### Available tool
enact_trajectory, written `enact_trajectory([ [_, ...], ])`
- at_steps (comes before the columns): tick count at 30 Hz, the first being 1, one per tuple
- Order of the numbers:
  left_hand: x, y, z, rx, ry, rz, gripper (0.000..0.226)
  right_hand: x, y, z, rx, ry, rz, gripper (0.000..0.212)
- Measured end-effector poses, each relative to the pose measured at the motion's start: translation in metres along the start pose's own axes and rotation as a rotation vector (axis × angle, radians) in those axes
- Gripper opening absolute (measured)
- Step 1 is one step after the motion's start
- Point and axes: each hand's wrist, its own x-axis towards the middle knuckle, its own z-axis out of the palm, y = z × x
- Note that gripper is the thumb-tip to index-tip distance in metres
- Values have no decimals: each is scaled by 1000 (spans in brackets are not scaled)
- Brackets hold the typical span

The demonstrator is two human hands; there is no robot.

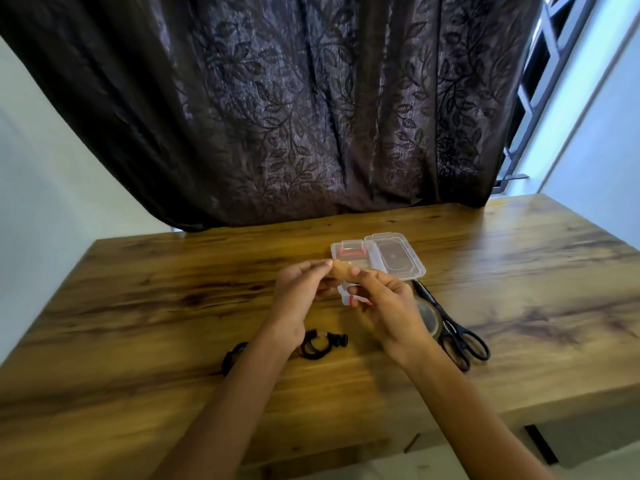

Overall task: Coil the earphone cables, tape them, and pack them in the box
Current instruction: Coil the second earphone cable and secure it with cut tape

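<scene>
While a short strip of brown tape (341, 267) is pinched at each end between the left hand (302, 289) and the right hand (384, 299), both grips clamped on it above the bench (173, 299), the taping step appears to be in hand. One coiled black earphone cable (317, 344) lies near, below the left wrist. Next, the strip should be wrapped round that coil; the clear box (398, 258) lies open beyond.

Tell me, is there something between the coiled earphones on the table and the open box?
Yes. Both hands, left and right, hold a tape strip above the table between the coiled earphones and the open box. No object on the table blocks that path.
</scene>
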Motion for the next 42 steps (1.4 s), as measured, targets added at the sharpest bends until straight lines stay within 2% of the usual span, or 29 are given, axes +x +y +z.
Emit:
enact_trajectory([
  [4, 1, 2, -24, -43, -73, -91, 8, 1, 5, 10, 112, 9, 79, 10],
  [7, 3, 6, -46, 23, -177, -126, 16, 2, 4, 14, 115, 25, 109, 7],
  [10, 7, 8, -70, 65, -185, -101, 18, 3, 3, 8, 203, 126, 121, 3],
  [15, 23, -25, -119, 369, 74, -16, 6, -4, 28, 10, 115, 197, 89, 7],
  [18, 31, -60, -141, 669, 175, 29, 8, -8, 51, 22, 110, 239, 129, 9],
  [22, 36, -94, -156, 965, 147, 55, 25, -11, 76, 34, 138, 277, 178, 10],
  [25, 35, -108, -159, 1078, 71, 53, 22, -15, 88, 39, 127, 295, 219, 10],
  [32, 42, -127, -161, 1093, 76, 206, 10, -19, 100, 46, 126, 316, 266, 12],
  [37, 43, -128, -163, 1077, 54, 236, 8, -20, 108, 45, 125, 316, 293, 12],
  [42, 43, -113, -157, 847, -18, 190, 12, -18, 113, 48, 129, 311, 302, 15],
])
